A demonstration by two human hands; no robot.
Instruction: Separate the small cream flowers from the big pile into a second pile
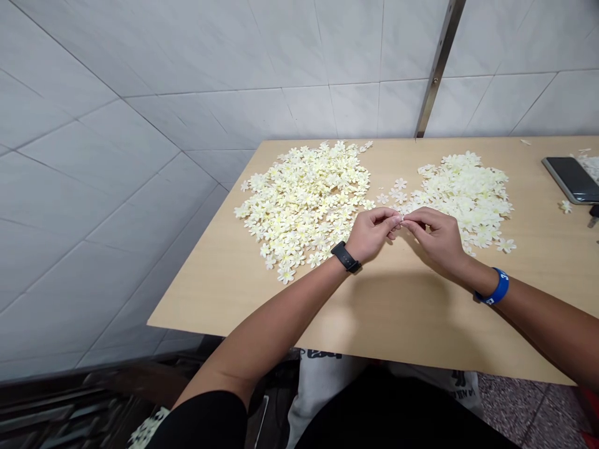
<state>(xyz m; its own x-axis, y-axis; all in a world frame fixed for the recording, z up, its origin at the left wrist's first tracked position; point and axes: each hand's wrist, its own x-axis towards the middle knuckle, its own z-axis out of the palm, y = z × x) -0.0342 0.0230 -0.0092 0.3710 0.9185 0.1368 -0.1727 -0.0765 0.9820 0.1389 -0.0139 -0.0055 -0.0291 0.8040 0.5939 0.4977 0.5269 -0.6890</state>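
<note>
My left hand and my right hand meet over the table, thumbs and forefingers pinched tip to tip. Between the fingertips shows a tiny whitish piece, mostly hidden, so I cannot tell its kind. Left of my hands spreads a large heap of pale yellow artificial flowers. Just behind and beyond my right hand lies a second heap of whiter flowers. A few loose flowers lie between the two heaps, close past my fingertips.
The wooden table stands against a tiled wall, with a metal upright behind it. A phone lies at the far right, near a loose flower, a dark key-like object and more white pieces.
</note>
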